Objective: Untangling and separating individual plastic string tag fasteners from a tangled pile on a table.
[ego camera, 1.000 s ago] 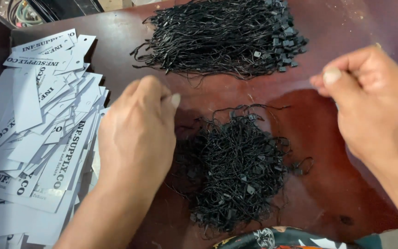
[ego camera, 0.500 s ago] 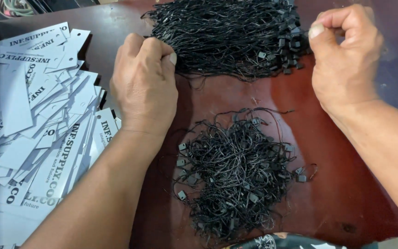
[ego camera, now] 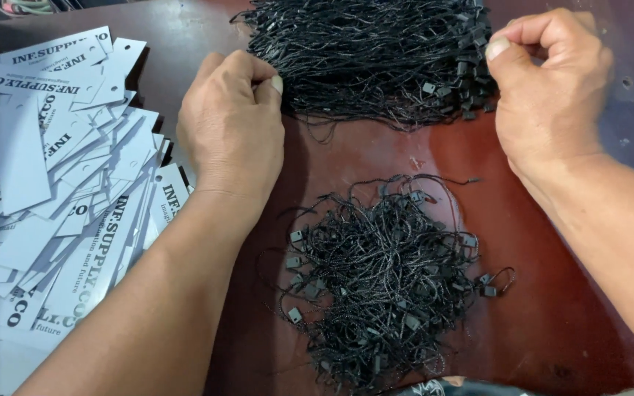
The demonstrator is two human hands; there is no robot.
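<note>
A large bundle of black string loops with small plastic clasps lies at the far side of the dark red table. My left hand rests at the bundle's left edge, thumb and fingers pinched against the strings. My right hand is at the bundle's right end, fingers curled in a pinch by the clasps. Whether either hand grips a string is not clear. A second, tangled heap of black strings with clasps lies nearer to me, between my forearms.
A spread pile of white card tags with black print and punched holes covers the left part of the table. A patterned object shows at the bottom edge.
Both hands have moved away from me, up to the far bundle of strings. The left went from beside the near heap to the bundle's left edge, the right to its right end.
</note>
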